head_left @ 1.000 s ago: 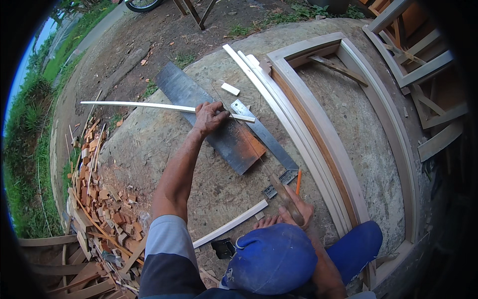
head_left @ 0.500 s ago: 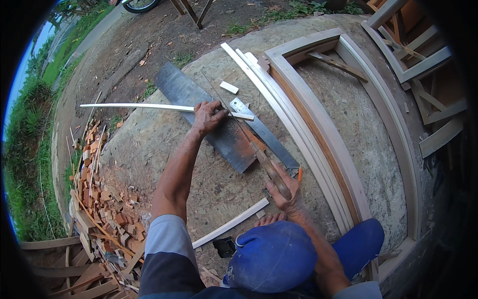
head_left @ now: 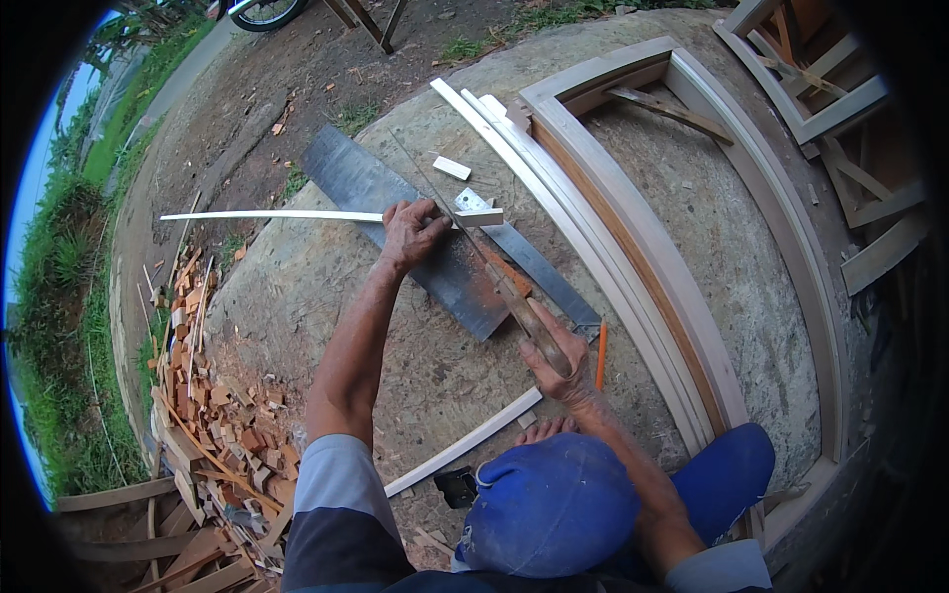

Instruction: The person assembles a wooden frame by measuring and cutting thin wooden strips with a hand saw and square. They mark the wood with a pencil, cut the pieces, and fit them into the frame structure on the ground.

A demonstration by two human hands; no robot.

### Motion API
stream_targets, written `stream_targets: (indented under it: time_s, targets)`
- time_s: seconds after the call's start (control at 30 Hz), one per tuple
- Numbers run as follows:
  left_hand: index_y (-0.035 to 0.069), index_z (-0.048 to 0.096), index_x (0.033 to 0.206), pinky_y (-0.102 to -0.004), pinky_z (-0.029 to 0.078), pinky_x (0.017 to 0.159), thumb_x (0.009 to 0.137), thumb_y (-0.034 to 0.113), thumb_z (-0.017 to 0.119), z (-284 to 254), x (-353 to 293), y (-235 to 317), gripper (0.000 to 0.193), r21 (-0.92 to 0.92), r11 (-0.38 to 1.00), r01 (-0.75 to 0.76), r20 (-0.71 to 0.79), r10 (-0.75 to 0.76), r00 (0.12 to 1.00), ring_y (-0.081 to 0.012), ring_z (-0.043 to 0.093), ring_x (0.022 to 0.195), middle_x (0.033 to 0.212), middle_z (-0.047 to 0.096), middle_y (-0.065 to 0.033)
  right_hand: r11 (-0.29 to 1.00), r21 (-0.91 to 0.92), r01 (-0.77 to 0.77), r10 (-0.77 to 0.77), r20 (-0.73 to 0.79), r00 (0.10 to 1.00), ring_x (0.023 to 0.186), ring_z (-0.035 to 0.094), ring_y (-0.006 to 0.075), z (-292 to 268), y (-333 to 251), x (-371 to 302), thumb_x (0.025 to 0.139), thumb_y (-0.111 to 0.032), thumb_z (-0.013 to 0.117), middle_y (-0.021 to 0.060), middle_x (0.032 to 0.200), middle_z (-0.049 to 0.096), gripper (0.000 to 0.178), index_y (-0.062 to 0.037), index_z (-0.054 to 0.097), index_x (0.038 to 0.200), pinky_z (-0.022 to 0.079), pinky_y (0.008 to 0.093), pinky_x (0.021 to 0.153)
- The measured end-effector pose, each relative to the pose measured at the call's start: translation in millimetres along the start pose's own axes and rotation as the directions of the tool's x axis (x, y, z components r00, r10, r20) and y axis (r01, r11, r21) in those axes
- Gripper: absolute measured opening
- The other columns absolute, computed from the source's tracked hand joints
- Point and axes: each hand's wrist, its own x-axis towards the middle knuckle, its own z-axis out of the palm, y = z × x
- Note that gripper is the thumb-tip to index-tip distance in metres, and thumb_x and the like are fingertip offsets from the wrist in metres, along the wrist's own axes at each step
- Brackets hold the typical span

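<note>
My left hand (head_left: 413,235) is closed round a thin white wooden strip (head_left: 287,214), pressing it over a wide dark grey flat board (head_left: 356,178). In my right hand (head_left: 561,361) is the wooden handle of a handsaw (head_left: 516,298); its narrow blade runs away from me, across the strip just right of my left fingers. The short end piece (head_left: 481,216) right of the blade sits at an angle to the strip; whether it is fully separate, I cannot tell. A metal square (head_left: 539,267) lies beneath that end, beside an orange pencil (head_left: 601,354).
A small white offcut (head_left: 452,168) lies beyond the saw. Long white mouldings (head_left: 563,227) and a wooden frame (head_left: 672,227) stretch along the right. Another strip (head_left: 465,442) and a black object (head_left: 456,487) are near my foot. Wood scraps (head_left: 232,415) are heaped at left.
My right hand and the saw have moved slightly forward. The strip's end piece has swung out of line, its right end now farther from me. My left hand keeps its grip.
</note>
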Motion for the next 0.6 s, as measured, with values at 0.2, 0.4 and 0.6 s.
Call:
stream_targets:
  time_s: [0.2, 0.4, 0.6]
  targets:
    - [0.013, 0.068, 0.087, -0.0440, 0.029, 0.104, 0.087, 0.037, 0.072, 3, 4, -2, 0.024, -0.011, 0.999, -0.035, 0.006, 0.035, 0.999, -0.0257, 0.055, 0.098, 0.087, 0.067, -0.0041, 0.999, 0.014, -0.034, 0.034, 0.019, 0.999, 0.108, 0.072, 0.0342, -34, -1, -73, 0.091, -0.020, 0.072, 0.0231, 0.123, 0.069, 0.061, -0.0038, 0.053, 0.146, 0.058, 0.0398, 0.088]
    - [0.013, 0.068, 0.104, -0.0463, 0.035, 0.105, 0.088, 0.031, 0.074, 0, -31, 5, 0.025, 0.178, 0.941, -0.289, -0.074, 0.306, 0.949, -0.0320, 0.057, 0.108, 0.116, 0.064, -0.0075, 0.986, -0.068, 0.153, -0.158, -0.078, 0.984, 0.094, 0.074, 0.0295, -54, -28, -33, 0.087, -0.013, 0.075, 0.0191, 0.109, 0.073, 0.058, -0.0025, 0.058, 0.141, 0.058, 0.0384, 0.081]
    - [0.012, 0.062, 0.123, -0.0495, 0.042, 0.102, 0.089, 0.015, 0.072, -13, -58, 6, 0.035, 0.282, 0.897, -0.339, -0.065, 0.371, 0.926, -0.0323, 0.057, 0.116, 0.119, 0.063, -0.0094, 0.774, -0.370, 0.515, -0.485, 0.178, 0.856, 0.068, 0.062, 0.0243, -51, -24, 22, 0.083, -0.009, 0.073, 0.0052, 0.079, 0.062, 0.055, -0.0138, 0.063, 0.137, 0.052, 0.0373, 0.063]
